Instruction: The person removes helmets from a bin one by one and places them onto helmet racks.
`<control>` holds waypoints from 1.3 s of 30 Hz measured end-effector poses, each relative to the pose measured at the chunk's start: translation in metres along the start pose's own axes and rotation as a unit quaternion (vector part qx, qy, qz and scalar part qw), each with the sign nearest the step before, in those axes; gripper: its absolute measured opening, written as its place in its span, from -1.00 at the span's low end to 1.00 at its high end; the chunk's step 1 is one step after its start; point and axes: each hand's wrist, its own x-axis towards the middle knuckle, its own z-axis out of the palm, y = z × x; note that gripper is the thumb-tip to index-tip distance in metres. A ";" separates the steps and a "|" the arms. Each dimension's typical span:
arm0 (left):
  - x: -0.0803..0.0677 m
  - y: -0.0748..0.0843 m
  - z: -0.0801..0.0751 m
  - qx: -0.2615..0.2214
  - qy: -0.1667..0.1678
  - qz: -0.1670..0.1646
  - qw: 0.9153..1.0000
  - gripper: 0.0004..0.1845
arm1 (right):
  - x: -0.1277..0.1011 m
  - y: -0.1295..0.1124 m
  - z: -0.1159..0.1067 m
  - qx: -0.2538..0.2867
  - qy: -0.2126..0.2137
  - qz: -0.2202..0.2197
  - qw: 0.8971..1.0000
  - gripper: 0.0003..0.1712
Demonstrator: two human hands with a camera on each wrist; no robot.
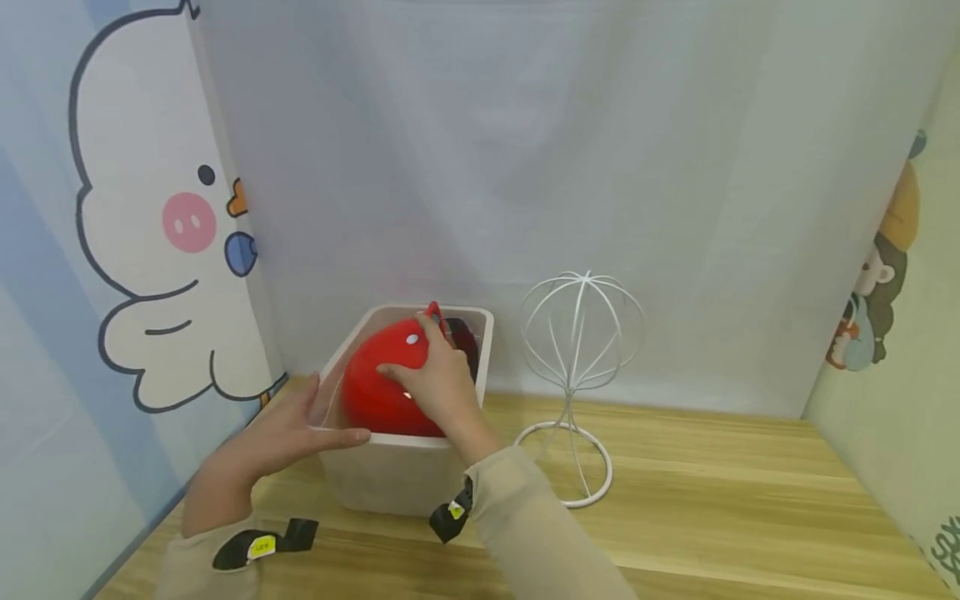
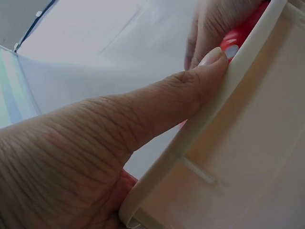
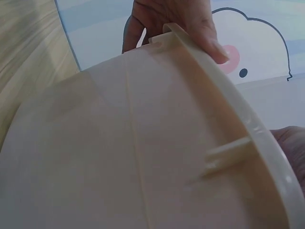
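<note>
A white plastic bin (image 1: 390, 479) stands on the wooden table, holding a red dome-shaped cap (image 1: 371, 387) with a small white dot. My left hand (image 1: 288, 433) grips the bin's near-left rim, with the thumb (image 2: 143, 109) lying along the rim (image 2: 248, 71) and the fingers on the outer wall. My right hand (image 1: 438, 379) reaches into the bin and lies over the cap, fingers and thumb curved round its top. The right wrist view shows the bin's outer wall (image 3: 119, 157) close up, with my left hand (image 3: 176, 19) at its far corner.
A white wire hat stand (image 1: 577, 333) with a round base stands just right of the bin. The wooden table (image 1: 712, 500) stretches to the right. White cloth hangs behind, and cartoon-printed panels close in both sides.
</note>
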 end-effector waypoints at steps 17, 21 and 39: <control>0.003 0.001 0.008 -0.039 0.006 0.009 0.999 0.31 | -0.042 0.012 -0.078 0.562 0.114 -0.201 0.794 -0.28; 0.005 0.000 0.010 -0.049 0.022 0.059 0.997 0.10 | -0.053 0.013 -0.084 0.590 0.114 -0.232 0.765 -0.29; 0.005 -0.001 0.004 -0.059 0.016 0.091 0.994 -0.13 | -0.062 -0.003 -0.122 0.594 0.199 -0.320 0.710 -0.34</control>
